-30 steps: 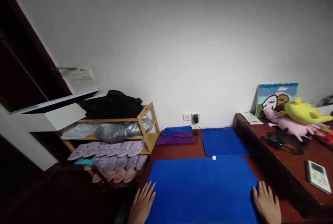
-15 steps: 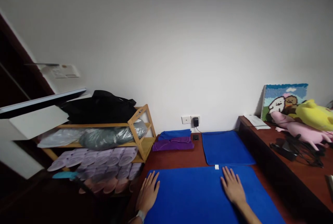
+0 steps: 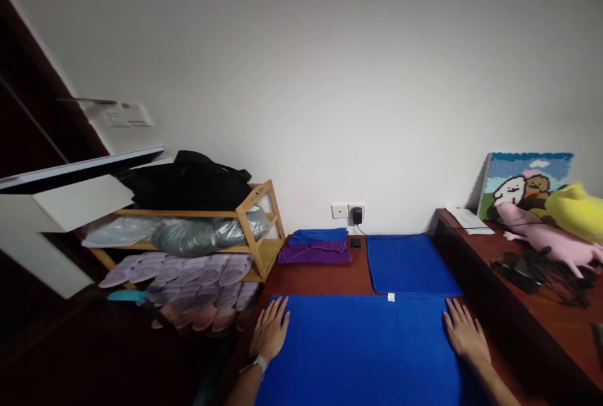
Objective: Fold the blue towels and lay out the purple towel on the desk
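Observation:
A large blue cloth [image 3: 362, 349] lies spread flat on the reddish-brown table [image 3: 320, 280], a small white tag [image 3: 391, 297] at its far edge. My left hand [image 3: 270, 329] rests palm down on the cloth's far left corner, fingers outstretched. At the far right corner, my right hand [image 3: 466, 330] lies flat with its fingers apart, across the cloth's right edge. Neither hand grips anything. Just beyond the spread cloth is another flat blue cloth [image 3: 409, 264]. Folded purple cloth [image 3: 315, 253] and folded blue cloth [image 3: 318, 236] sit near the wall.
Left of the table stands a wooden rack [image 3: 259, 236] with a black bag [image 3: 193, 183] and several slippers [image 3: 202, 271]. On the raised surface at right are a pink plush toy [image 3: 541, 236], a yellow plush toy [image 3: 575, 211] and black cables [image 3: 560, 277]. A black adapter [image 3: 357, 215] is plugged into the wall.
My right hand has slid rightward across the blue cloth to its right corner. My left hand stays at the left corner. The view has shifted slightly.

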Tool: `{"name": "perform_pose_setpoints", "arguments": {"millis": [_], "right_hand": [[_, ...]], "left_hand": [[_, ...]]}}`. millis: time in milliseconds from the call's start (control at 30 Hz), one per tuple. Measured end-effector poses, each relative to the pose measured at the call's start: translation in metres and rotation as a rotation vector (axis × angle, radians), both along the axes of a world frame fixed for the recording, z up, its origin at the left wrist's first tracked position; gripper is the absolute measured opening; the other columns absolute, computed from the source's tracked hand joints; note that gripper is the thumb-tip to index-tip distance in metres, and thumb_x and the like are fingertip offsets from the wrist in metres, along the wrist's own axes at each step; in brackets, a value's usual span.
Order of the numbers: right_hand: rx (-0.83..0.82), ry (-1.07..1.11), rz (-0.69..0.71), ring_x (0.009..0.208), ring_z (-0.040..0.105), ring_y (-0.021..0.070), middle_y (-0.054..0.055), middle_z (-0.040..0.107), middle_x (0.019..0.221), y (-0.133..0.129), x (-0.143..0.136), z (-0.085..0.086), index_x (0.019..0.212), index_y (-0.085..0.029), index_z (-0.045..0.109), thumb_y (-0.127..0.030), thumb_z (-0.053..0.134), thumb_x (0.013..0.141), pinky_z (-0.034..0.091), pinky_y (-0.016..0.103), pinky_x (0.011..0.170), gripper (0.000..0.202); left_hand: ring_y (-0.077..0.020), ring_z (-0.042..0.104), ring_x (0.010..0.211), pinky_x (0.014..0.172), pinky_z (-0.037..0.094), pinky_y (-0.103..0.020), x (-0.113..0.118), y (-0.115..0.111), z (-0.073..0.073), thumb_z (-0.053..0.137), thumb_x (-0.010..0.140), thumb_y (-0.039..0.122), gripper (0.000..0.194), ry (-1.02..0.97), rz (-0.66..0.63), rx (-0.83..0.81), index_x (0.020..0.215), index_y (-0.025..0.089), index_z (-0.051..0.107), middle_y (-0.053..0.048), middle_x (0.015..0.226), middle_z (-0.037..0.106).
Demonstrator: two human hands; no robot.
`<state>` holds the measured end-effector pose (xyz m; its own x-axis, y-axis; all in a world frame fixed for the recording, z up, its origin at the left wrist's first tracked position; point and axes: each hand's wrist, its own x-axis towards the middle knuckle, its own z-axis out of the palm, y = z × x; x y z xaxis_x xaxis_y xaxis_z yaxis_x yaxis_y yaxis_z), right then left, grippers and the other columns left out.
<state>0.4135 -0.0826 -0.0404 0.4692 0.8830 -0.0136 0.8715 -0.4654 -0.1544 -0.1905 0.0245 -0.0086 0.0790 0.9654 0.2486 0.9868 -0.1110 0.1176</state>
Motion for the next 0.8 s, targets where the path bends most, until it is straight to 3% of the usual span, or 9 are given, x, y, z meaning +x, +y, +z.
{"name": "perform_pose_setpoints", "arguments": {"millis": [133,300,400,533,633,700,800], "right_hand": [[-0.026,-0.018,-0.015,0.156,0.018,0.0236,0.000,0.022,0.170,0.000,0.003,0.003,0.162,-0.024,0.021,-0.052,0.015,0.095,0.017,0.049,0.125,0.073],[0.025,-0.032,0.010,0.155,0.022,0.0268,0.004,0.030,0.167,0.001,-0.011,0.010,0.159,-0.020,0.033,-0.051,0.017,0.095,0.021,0.051,0.124,0.073],[0.162,-0.030,0.129,0.155,0.021,0.0274,0.008,0.033,0.165,0.008,-0.070,0.027,0.155,-0.014,0.040,-0.048,0.015,0.097,0.020,0.049,0.125,0.072],[0.229,0.127,0.471,0.155,0.022,0.0245,0.003,0.032,0.166,0.026,-0.203,0.060,0.155,-0.022,0.041,-0.049,0.020,0.102,0.017,0.048,0.127,0.063],[0.154,0.248,0.655,0.156,0.018,0.0231,-0.001,0.026,0.167,0.042,-0.285,0.076,0.158,-0.027,0.034,-0.052,0.022,0.103,0.015,0.048,0.128,0.061],[0.081,0.276,0.670,0.156,0.017,0.0232,-0.001,0.025,0.167,0.049,-0.309,0.079,0.160,-0.027,0.030,-0.055,0.022,0.103,0.013,0.047,0.128,0.064],[0.035,0.258,0.622,0.156,0.015,0.0230,-0.001,0.024,0.167,0.050,-0.292,0.072,0.160,-0.026,0.026,-0.059,0.021,0.102,0.010,0.047,0.128,0.067]], "left_hand": [[-0.0259,0.047,0.142,0.117,0.034,-0.047,0.001,0.000,0.013,0.036,0.102,0.041,0.051,0.028,0.004,-0.007,0.150,0.028,0.051,-0.007,0.153,0.055],[-0.0285,0.055,0.133,0.116,0.036,-0.048,-0.009,0.000,0.024,0.039,0.101,0.040,0.051,0.063,-0.136,0.028,0.146,0.023,0.056,-0.010,0.144,0.063],[-0.0273,0.045,0.144,0.122,0.027,-0.049,-0.014,0.001,0.015,0.038,0.101,0.041,0.053,0.029,-0.137,0.046,0.148,0.024,0.053,-0.008,0.153,0.055],[-0.0263,0.033,0.152,0.124,0.024,-0.050,-0.018,0.004,-0.001,0.036,0.102,0.045,0.056,-0.011,-0.104,-0.015,0.154,0.027,0.043,-0.004,0.164,0.039],[-0.0264,0.031,0.153,0.124,0.023,-0.051,-0.020,0.006,-0.006,0.034,0.102,0.046,0.058,-0.015,-0.092,-0.040,0.156,0.028,0.041,-0.004,0.165,0.036],[-0.0264,0.030,0.153,0.124,0.023,-0.051,-0.021,0.007,-0.007,0.033,0.102,0.048,0.058,-0.010,-0.091,-0.045,0.156,0.028,0.040,-0.004,0.165,0.036],[-0.0260,0.030,0.153,0.124,0.023,-0.051,-0.021,0.008,-0.004,0.033,0.101,0.048,0.059,-0.003,-0.091,-0.049,0.156,0.027,0.040,-0.004,0.165,0.036]]}}
